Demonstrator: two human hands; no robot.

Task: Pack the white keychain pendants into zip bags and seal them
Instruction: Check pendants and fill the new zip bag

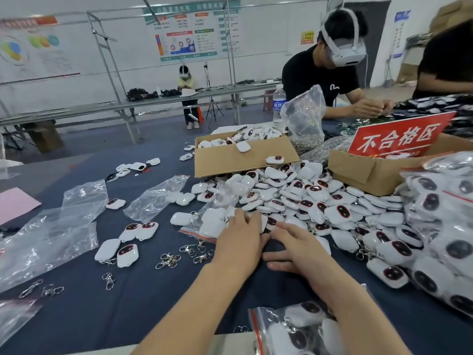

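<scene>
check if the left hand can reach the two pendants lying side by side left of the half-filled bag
Probably yes. The two pendants lie uncovered on the dark cloth left of the left hand, which rests on the half-filled bag. Only that bag and one loose pendant lie low between, nothing tall.

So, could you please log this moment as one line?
left hand: at pendant pile beside zip bag, grip unclear | right hand: open, flat on table | zip bag: part-filled
</scene>
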